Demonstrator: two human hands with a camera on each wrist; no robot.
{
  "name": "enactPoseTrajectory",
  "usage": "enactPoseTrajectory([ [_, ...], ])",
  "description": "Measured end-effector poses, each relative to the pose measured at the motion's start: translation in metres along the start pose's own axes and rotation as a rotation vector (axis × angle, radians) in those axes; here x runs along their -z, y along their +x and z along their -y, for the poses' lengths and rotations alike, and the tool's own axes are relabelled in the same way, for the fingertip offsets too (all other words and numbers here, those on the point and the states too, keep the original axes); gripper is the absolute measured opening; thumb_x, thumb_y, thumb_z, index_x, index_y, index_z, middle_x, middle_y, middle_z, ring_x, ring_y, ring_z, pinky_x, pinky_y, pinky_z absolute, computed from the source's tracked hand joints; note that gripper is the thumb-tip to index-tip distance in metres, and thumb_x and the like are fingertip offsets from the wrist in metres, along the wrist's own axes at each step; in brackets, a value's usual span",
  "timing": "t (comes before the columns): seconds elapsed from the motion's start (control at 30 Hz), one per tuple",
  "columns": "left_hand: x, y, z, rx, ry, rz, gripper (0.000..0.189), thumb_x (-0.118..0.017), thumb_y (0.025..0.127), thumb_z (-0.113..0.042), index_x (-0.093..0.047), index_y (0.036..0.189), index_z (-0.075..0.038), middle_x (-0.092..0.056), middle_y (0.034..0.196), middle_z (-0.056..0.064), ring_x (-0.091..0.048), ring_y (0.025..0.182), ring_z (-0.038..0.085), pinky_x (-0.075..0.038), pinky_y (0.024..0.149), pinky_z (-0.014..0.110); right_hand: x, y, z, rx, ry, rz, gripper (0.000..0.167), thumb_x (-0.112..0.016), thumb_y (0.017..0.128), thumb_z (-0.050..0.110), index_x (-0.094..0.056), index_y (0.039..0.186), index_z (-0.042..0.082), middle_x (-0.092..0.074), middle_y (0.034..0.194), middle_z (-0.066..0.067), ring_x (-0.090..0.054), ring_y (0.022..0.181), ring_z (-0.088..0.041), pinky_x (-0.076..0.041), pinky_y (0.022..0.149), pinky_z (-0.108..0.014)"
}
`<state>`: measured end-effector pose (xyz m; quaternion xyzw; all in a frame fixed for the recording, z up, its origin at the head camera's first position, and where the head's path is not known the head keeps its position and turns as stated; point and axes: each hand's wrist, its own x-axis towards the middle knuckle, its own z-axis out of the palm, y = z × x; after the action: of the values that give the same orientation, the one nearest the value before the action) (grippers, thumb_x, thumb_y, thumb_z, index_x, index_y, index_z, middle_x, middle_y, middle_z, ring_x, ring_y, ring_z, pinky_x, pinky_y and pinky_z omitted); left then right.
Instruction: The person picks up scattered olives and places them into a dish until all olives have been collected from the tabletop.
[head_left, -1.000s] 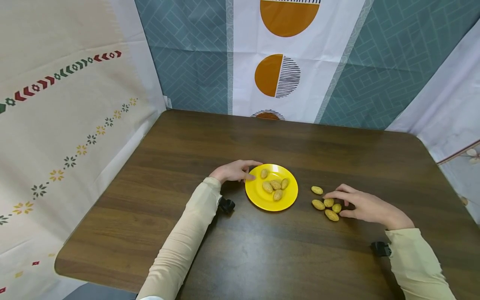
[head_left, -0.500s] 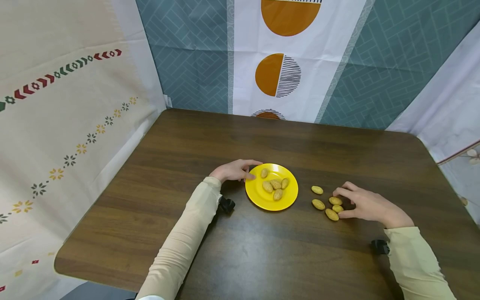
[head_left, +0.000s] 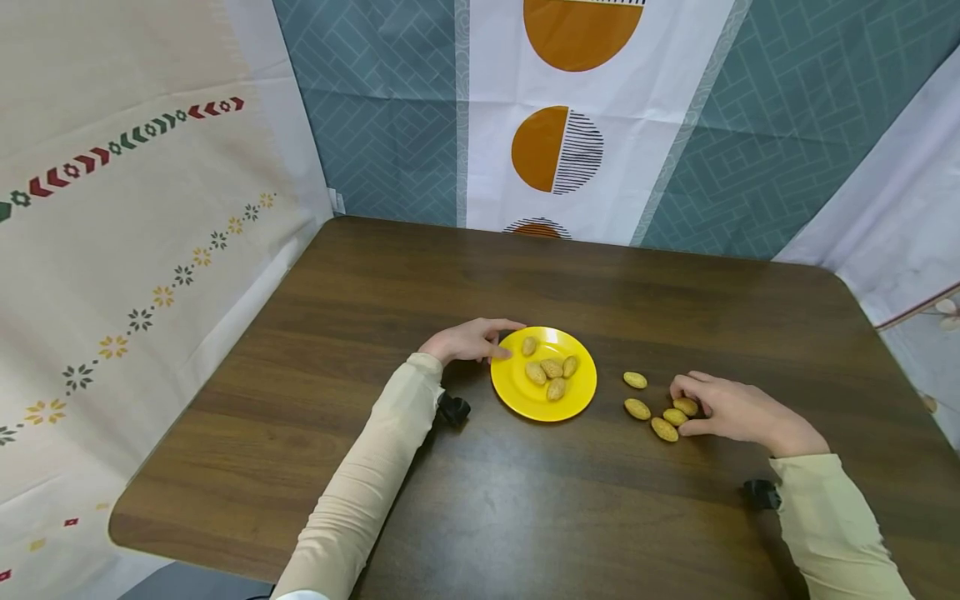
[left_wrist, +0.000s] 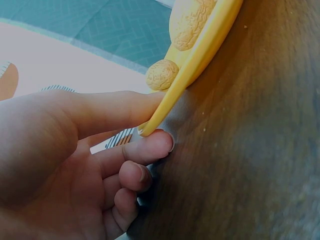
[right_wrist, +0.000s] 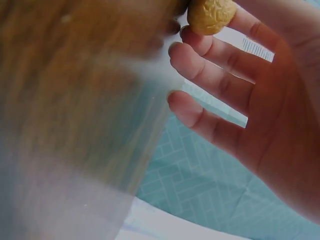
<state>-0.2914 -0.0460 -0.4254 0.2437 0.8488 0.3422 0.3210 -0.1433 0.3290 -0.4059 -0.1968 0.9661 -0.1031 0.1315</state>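
Observation:
In the head view a round yellow plate (head_left: 517, 398) bears several tan, wrinkled walnuts (head_left: 535, 372). My left hand (head_left: 467, 340) pinches its left rim; the left wrist view has the thumb (left_wrist: 120, 109) over the rim and a finger below it. To the plate's right, my right hand (head_left: 738, 410) curls its fingers round a walnut (head_left: 686, 406). Another walnut (head_left: 675, 417) lies against that one, between thumb and fingers. In the right wrist view a walnut (right_wrist: 210, 16) sits at the fingertips, partly cut off by the frame.
Three more walnuts lie left of the right hand: one at the back (head_left: 634, 380), one in the middle (head_left: 637, 409) and one in front (head_left: 664, 430). The brown wooden table (head_left: 375, 267) has patterned cloths (head_left: 390, 133) hanging behind and beside it.
The right hand's fingers have drawn in to the right and curled more. One walnut has slid right with them, from beside the middle walnut. The left hand and plate have not moved.

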Motion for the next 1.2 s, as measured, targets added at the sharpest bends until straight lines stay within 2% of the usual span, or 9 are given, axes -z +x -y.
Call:
enactPoseTrajectory([
  [0.07,0.0,0.0,0.0,-0.001,0.001,0.001,0.056,-0.06,0.096,-0.022,-0.04,0.148,-0.028,-0.049,0.077,0.004,-0.045,0.063,0.016,-0.041,0.061,0.023,-0.001,0.0,-0.001,-0.014,0.006,0.0,0.037,-0.077,0.077,0.041,-0.053,0.096,0.022,-0.045,0.08,0.009,-0.037,0.064,-0.001,-0.031,0.055,-0.021],
  [0.17,0.0,0.0,0.0,0.0,0.004,0.001,0.056,-0.06,0.096,-0.021,-0.04,0.148,-0.028,-0.049,0.077,0.004,-0.045,0.063,0.016,-0.041,0.061,0.023,-0.002,-0.001,-0.003,-0.004,0.014,-0.003,0.037,-0.077,0.078,0.041,-0.054,0.097,0.02,-0.045,0.078,0.008,-0.037,0.064,-0.001,-0.031,0.055,-0.022],
  [0.3,0.0,0.0,0.0,0.001,0.002,0.0,0.056,-0.06,0.096,-0.022,-0.04,0.148,-0.028,-0.049,0.077,0.004,-0.045,0.063,0.016,-0.041,0.061,0.023,0.0,-0.003,-0.003,0.028,0.009,-0.015,0.033,-0.077,0.08,0.028,-0.057,0.103,0.017,-0.047,0.079,0.009,-0.038,0.065,0.001,-0.033,0.057,-0.021],
  [0.43,0.001,0.0,0.0,0.0,-0.001,0.001,0.056,-0.06,0.096,-0.021,-0.04,0.148,-0.028,-0.049,0.078,0.004,-0.046,0.063,0.016,-0.041,0.061,0.023,0.001,-0.004,-0.003,0.046,-0.044,-0.032,0.028,-0.077,0.081,0.019,-0.059,0.103,0.016,-0.048,0.079,0.011,-0.038,0.064,0.003,-0.035,0.056,-0.021],
  [0.9,0.001,-0.001,0.0,0.004,-0.001,-0.002,0.057,-0.061,0.095,-0.022,-0.041,0.148,-0.029,-0.049,0.078,0.005,-0.046,0.064,0.017,-0.041,0.061,0.024,0.004,0.001,0.003,0.059,-0.136,-0.178,0.028,-0.078,0.079,0.019,-0.061,0.101,0.017,-0.047,0.071,0.014,-0.037,0.059,0.003,-0.034,0.053,-0.02],
  [1.2,0.001,0.0,0.0,0.002,0.001,0.001,0.056,-0.061,0.095,-0.022,-0.041,0.148,-0.028,-0.049,0.078,0.004,-0.045,0.063,0.017,-0.041,0.061,0.024,0.01,0.013,0.016,0.067,-0.149,-0.207,0.028,-0.079,0.079,0.018,-0.063,0.102,0.015,-0.049,0.071,0.013,-0.039,0.059,0.001,-0.036,0.053,-0.021],
])
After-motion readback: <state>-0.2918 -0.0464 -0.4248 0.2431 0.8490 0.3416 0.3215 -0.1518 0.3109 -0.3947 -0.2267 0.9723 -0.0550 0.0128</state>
